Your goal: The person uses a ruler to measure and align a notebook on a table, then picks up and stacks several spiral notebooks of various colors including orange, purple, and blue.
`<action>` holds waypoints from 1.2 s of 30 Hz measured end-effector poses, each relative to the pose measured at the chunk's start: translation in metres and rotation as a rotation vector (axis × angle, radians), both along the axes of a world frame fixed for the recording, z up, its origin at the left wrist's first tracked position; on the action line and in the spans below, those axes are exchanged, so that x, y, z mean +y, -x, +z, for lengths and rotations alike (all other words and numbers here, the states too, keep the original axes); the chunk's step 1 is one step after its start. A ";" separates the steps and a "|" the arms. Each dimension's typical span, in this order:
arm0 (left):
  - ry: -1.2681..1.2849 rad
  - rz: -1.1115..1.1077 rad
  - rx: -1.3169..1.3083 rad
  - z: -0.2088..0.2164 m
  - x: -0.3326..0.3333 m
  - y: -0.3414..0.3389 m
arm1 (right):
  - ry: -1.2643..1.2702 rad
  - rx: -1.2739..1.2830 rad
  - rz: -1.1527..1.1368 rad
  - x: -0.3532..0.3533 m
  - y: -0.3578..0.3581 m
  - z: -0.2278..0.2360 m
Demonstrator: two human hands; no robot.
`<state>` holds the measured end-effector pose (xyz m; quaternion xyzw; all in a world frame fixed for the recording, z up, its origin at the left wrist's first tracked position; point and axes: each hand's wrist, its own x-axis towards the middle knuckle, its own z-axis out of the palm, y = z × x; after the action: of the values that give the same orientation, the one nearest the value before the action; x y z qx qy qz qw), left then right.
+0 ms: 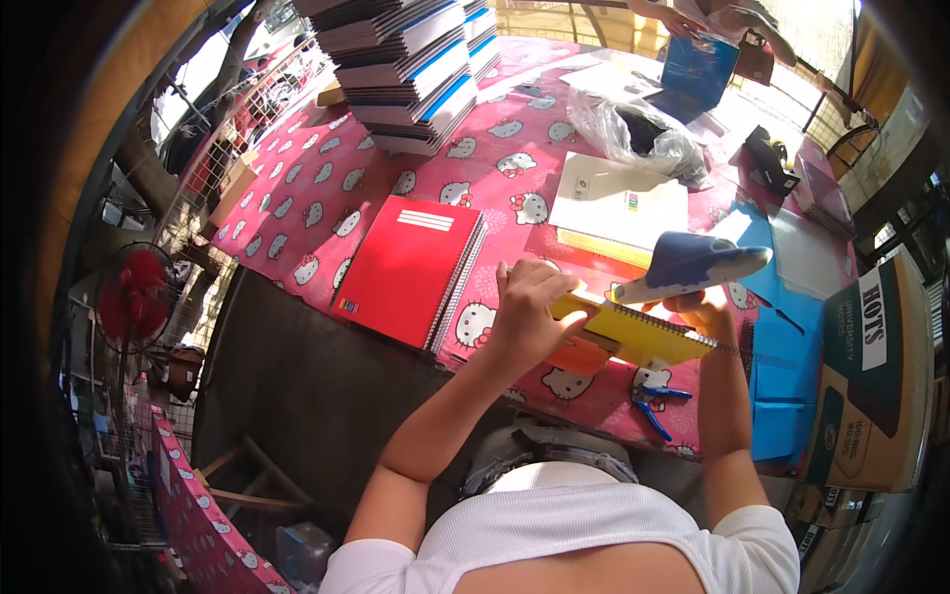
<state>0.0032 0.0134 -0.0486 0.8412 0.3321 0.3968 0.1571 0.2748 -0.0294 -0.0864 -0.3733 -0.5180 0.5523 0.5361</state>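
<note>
My left hand [539, 302] grips the left end of a yellow spiral notebook [658, 337], which is tilted with its coil edge up. My right hand [708, 309] is curled at the far right of the coil, partly hidden by a blue-grey object with pale ends [693, 265]. That object lies slanted over the coil, its kind unclear; what the right fingers grip is hidden. A length of wire coil sticks out past the notebook's right end. Blue-handled pliers [658, 408] lie on the table close by, below the notebook.
A red spiral notebook stack [411, 267] lies left on the pink patterned table [297, 238]. Tall notebook piles [406, 79] stand behind. White-covered notebooks [614, 203], a clear plastic bag [648, 139], blue sheets [787, 346] and a carton [871, 376] surround. Another person's hands [683, 22] hold a blue item beyond.
</note>
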 end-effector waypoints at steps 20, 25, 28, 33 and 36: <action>0.323 0.050 -0.213 0.001 0.018 0.025 | 0.096 -0.097 0.214 0.068 -0.003 -0.029; 0.675 -0.047 -0.360 0.006 0.013 0.018 | 0.049 -0.836 -0.150 0.058 0.012 -0.004; 0.626 -0.084 -0.431 -0.015 0.016 0.033 | 0.057 -0.875 -0.164 0.073 0.025 -0.014; 0.621 -0.018 -0.405 -0.013 0.010 0.037 | -0.101 -0.939 0.060 0.074 0.043 0.020; 0.670 -0.122 -0.591 -0.020 0.016 0.026 | -0.264 -0.604 0.020 0.063 0.040 0.023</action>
<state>-0.0223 0.0297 -0.0688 0.6125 0.3330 0.4807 0.5318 0.2346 0.0337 -0.0638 -0.4425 -0.7241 0.3500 0.3966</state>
